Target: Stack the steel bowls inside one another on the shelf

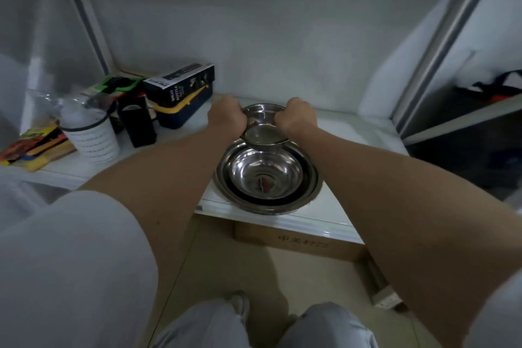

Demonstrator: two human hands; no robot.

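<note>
A large steel bowl [308, 189] sits at the front of the white shelf [356, 135] with a medium steel bowl [265, 169] nested inside it. Just above their far rim hangs a small steel bowl [265, 137], tilted slightly. My left hand [226, 118] grips its left rim and my right hand [298, 117] grips its right rim. Behind the small bowl, between my hands, another steel bowl [264, 111] stands on the shelf, partly hidden.
The shelf's left part holds a black-and-blue box stack [180, 93], a black container [138, 124], a white bottle [90, 135] and coloured packets [34, 147]. A metal upright [440, 45] bounds the right side. A cardboard box [299, 243] lies below the shelf.
</note>
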